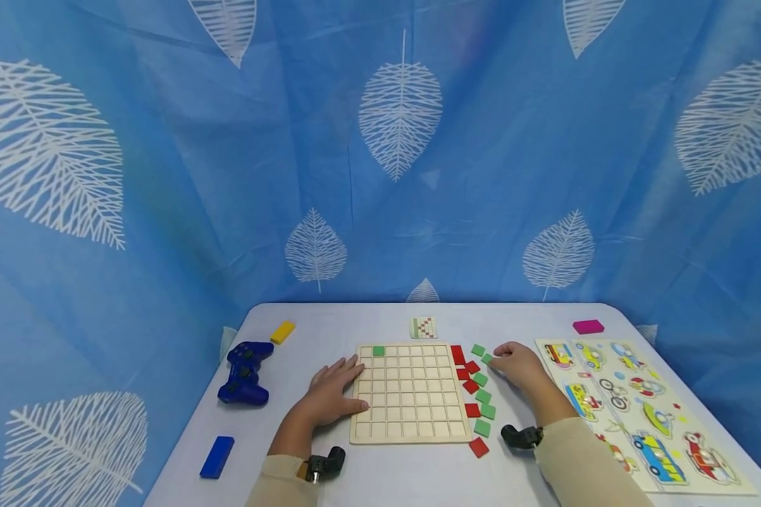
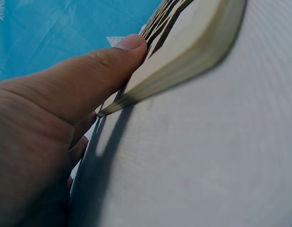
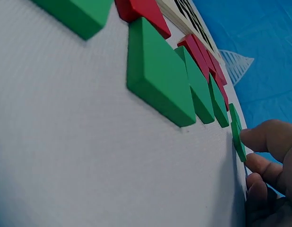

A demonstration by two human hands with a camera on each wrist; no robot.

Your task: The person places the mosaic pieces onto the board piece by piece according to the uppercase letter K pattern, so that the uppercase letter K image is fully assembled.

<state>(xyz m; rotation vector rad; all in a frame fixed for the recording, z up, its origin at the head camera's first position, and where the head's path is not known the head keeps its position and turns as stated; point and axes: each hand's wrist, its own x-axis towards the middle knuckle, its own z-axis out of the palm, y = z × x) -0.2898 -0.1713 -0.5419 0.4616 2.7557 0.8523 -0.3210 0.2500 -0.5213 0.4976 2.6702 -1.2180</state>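
A wooden grid board [image 1: 412,399] lies flat on the table, with one green square tile [image 1: 378,351] in its top row near the left. My left hand [image 1: 331,396] rests along the board's left edge, fingers spread; its thumb [image 2: 132,43] presses on the rim in the left wrist view. To the right of the board, my right hand [image 1: 521,366] pinches a small green tile [image 3: 237,142] between thumb and finger, low at the table. Red tiles [image 1: 472,410] and green tiles [image 1: 482,427] lie loose in a strip between the board and this hand.
A small pattern card [image 1: 423,327] lies behind the board. At the left are a blue game controller [image 1: 245,373], a yellow block [image 1: 282,332] and a blue block [image 1: 217,457]. At the right lie a vehicle puzzle board [image 1: 667,403] and a pink block [image 1: 588,327].
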